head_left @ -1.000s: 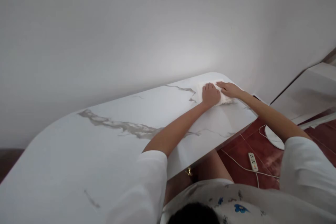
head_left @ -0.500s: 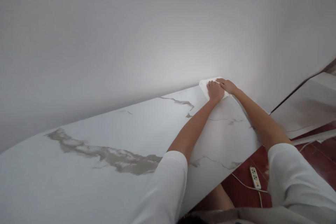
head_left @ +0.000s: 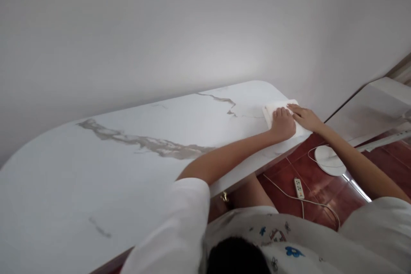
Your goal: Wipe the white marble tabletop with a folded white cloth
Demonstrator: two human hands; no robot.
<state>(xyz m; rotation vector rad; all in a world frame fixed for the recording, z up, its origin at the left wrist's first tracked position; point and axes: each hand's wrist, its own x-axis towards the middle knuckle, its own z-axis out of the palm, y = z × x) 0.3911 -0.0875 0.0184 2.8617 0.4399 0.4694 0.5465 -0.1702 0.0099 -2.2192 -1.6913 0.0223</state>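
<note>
One white cloth (head_left: 269, 111) under both hands at the right end of a marble-patterned tabletop (head_left: 105, 171)

The cloth lies flat on the tabletop, looks folded, and reaches the right edge near the front corner. The left hand (head_left: 283, 124) rests on it back upward, its fingers side by side and bent at the knuckles; whether they pinch the fabric cannot be told. Just beside it, the right hand (head_left: 306, 119) lies over the cloth's right part with its fingers stretched out and spread, their tips close to the left knuckles. The left forearm crosses low over the tabletop, below a broad grey-brown vein that runs through the white surface.

A plain pale wall (head_left: 192, 30) rises behind the tabletop's long back edge. A small gold-coloured fitting (head_left: 224, 197) shows under the front edge, near the person's leg (head_left: 255, 192). On the red tiled floor (head_left: 279, 180) to the right lie a white power strip (head_left: 299, 188), a pale cable (head_left: 321, 202) looping past it, and a round white disc (head_left: 330, 160). The person wears a white sleeve (head_left: 189, 197) and a light garment printed with a blue flower (head_left: 293, 251).
</note>
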